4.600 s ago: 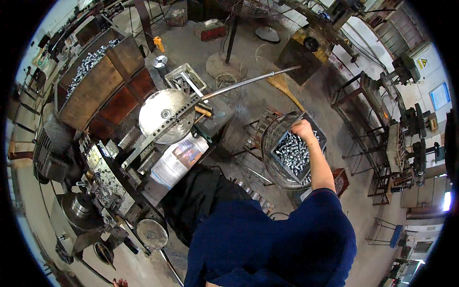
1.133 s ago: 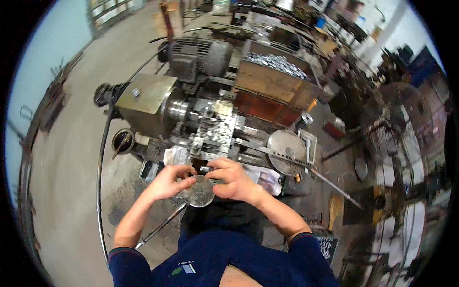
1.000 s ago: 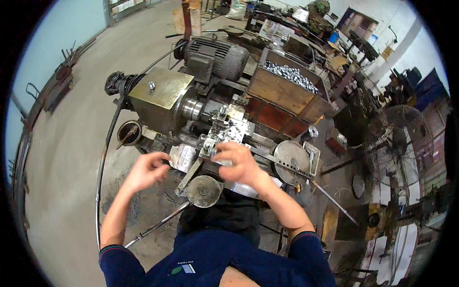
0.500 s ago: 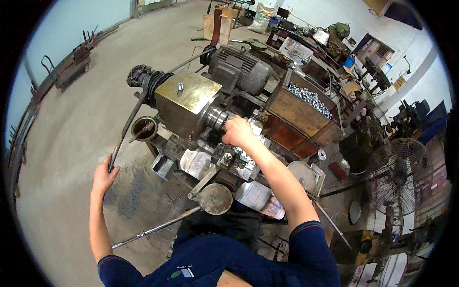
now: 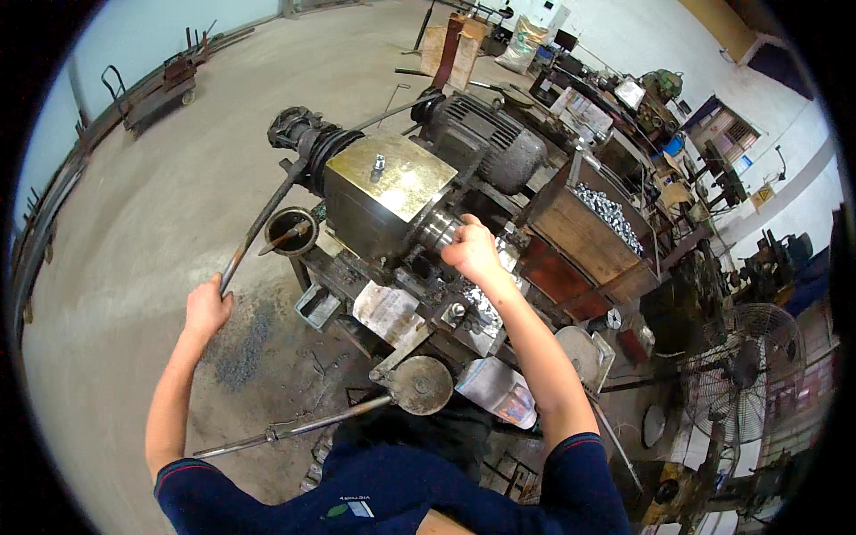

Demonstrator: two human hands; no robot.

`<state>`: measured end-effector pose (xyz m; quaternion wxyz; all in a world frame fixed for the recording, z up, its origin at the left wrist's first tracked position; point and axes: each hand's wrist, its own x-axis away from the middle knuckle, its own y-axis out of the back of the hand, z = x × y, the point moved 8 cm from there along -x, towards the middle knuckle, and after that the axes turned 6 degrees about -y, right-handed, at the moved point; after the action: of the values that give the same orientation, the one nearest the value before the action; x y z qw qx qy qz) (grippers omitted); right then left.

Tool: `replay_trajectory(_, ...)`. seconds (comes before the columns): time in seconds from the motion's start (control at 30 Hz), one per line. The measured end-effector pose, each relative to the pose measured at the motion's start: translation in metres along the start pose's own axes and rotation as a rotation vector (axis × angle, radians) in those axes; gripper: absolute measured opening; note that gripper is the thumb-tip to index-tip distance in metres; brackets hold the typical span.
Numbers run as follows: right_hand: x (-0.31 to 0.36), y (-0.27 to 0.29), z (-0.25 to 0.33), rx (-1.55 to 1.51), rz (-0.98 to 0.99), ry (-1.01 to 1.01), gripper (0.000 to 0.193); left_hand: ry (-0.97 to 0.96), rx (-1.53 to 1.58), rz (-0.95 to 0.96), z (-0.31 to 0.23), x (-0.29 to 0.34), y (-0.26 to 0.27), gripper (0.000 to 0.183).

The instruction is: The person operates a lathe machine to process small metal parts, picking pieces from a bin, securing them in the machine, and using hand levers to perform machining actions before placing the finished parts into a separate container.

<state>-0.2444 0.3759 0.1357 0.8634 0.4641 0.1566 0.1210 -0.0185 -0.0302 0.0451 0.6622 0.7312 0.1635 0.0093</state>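
Note:
My left hand (image 5: 208, 306) is closed round the lower end of a long dark lever (image 5: 257, 230), which slopes up to the far left end of a lathe-like machine. My right hand (image 5: 473, 251) is closed at the mouth of the shiny round spindle nose (image 5: 438, 229). Whatever its fingers pinch there is hidden behind them. The gold-coloured top plate (image 5: 397, 169) of the machine's head carries one small metal fitting (image 5: 379, 164), standing upright. Below my right hand, metal parts (image 5: 481, 312) lie on the machine bed.
A wooden box (image 5: 575, 223) of small shiny metal parts (image 5: 608, 216) stands right of the machine, with a motor (image 5: 489, 143) behind. A round pot (image 5: 292, 232) holds a wooden-handled tool. A bar handle (image 5: 303, 423) juts toward the lower left. A caged fan (image 5: 742, 370) stands far right.
The whole view has shifted, so the machine sits further right. My left hand has swung the lever slightly outward to the left. My right hand stays at the spindle nose.

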Motion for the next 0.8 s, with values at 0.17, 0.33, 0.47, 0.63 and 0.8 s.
replay_trajectory(0.17,-0.001,-0.002,-0.001,-0.038,-0.032,0.044,0.02,0.05,-0.354,0.045,0.109,-0.053,0.003,0.011)
replay_trajectory(0.33,0.005,0.004,-0.007,0.008,-0.069,0.119,0.016,0.052,-0.384,-0.02,0.106,-0.078,0.016,0.009)
replay_trajectory(0.47,0.043,0.045,0.02,-0.051,-0.139,0.213,0.02,0.049,0.142,-0.472,0.065,-0.058,0.033,0.018)
replay_trajectory(0.63,0.12,0.109,-0.016,-0.177,-0.281,0.192,0.026,0.436,0.648,0.069,-0.03,-0.037,-0.09,0.035)
replay_trajectory(0.8,0.209,0.153,-0.09,0.038,-0.31,-0.081,0.029,-0.033,0.047,0.406,-0.115,-0.021,-0.218,0.036)
